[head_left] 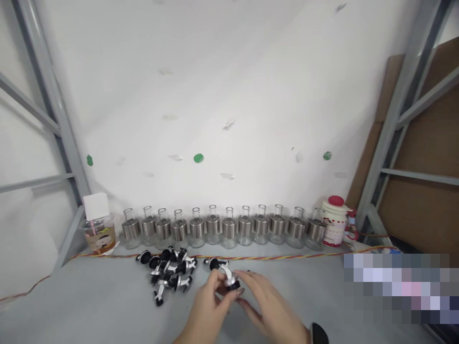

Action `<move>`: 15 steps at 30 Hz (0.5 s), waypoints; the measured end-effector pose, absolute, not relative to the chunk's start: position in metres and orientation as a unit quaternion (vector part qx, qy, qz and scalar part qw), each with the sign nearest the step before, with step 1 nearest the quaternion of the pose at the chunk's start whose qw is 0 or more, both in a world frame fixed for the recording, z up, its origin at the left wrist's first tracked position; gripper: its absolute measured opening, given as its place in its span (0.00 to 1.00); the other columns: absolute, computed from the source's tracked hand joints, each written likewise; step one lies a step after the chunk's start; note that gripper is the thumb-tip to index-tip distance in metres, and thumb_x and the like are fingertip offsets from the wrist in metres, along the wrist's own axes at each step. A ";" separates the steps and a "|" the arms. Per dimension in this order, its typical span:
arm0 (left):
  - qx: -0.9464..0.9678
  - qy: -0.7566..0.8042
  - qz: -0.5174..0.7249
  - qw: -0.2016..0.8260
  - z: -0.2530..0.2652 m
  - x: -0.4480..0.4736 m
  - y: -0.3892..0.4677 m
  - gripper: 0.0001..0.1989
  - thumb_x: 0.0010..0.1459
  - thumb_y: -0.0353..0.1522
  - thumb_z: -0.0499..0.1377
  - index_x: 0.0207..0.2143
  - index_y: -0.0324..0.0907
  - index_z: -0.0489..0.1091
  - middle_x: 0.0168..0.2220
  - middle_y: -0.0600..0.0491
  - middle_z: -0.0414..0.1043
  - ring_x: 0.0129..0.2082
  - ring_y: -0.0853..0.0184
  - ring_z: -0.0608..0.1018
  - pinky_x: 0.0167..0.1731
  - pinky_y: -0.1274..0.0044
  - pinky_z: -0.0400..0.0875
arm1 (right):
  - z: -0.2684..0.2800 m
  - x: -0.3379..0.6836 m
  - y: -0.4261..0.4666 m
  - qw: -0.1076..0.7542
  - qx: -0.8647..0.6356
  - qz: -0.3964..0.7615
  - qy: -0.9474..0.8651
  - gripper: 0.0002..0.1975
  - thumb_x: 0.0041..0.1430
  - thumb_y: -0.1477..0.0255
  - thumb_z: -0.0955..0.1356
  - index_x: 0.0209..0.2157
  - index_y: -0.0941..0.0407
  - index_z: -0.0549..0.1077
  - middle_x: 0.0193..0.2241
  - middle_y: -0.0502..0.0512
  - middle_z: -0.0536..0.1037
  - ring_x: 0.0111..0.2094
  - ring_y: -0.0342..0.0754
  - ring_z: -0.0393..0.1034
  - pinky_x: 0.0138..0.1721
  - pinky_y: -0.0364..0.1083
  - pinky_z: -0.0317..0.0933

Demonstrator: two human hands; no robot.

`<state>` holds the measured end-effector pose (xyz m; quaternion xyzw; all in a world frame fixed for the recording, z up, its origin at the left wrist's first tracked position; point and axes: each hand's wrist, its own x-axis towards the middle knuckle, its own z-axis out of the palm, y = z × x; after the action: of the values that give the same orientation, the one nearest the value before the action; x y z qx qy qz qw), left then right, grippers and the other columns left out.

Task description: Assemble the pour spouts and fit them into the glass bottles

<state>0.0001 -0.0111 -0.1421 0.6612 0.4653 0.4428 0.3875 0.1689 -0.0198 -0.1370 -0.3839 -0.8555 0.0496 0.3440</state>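
Observation:
A silver-and-black bottle pourer [228, 277] is held low in front of me, its metal spout tilted up and its black base down. My left hand [208, 301] grips it between thumb and fingers. From the other side, the fingers of my right hand [267, 301] close around its black base; their exact contact is partly hidden. Just behind my hands lies another pourer [214, 263]. A loose heap of similar pourers [170, 270] is to the left of my left hand. Along the back stands a row of glass bottles [229, 227] with metal collars and open necks.
At the row's left end is a plastic drink cup [99, 236]; at its right, a cream jar with a red lid [335, 222]. A twisted red-yellow cord [265, 258] crosses the grey tabletop [107, 296]. Metal posts [59, 105] flank the white back panel. The right side is blurred by pixelation.

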 end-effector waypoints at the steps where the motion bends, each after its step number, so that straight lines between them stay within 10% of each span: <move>1: 0.670 0.472 0.431 0.377 -0.142 -0.001 -0.011 0.10 0.51 0.38 0.57 0.31 0.43 0.60 0.27 0.55 0.70 0.27 0.68 0.72 0.23 0.82 0.63 | -0.137 0.168 -0.021 0.336 -0.382 0.058 -0.859 0.30 0.52 0.79 0.65 0.57 0.53 0.53 0.49 0.59 0.68 0.49 0.52 0.62 0.49 0.51 0.61; 15: 0.730 0.469 0.339 0.363 -0.140 -0.002 -0.013 0.11 0.54 0.39 0.53 0.25 0.43 0.56 0.18 0.61 0.57 0.20 0.73 0.64 0.20 0.83 0.55 | -0.125 0.170 -0.022 0.301 -0.372 0.187 -0.858 0.28 0.46 0.74 0.72 0.50 0.54 0.64 0.45 0.57 0.70 0.46 0.50 0.64 0.49 0.46 0.59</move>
<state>-0.0018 -0.0128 -0.1404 0.7301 0.4693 0.3395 0.3627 0.1699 -0.0222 -0.1247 -0.3719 -0.8579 0.1867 0.3013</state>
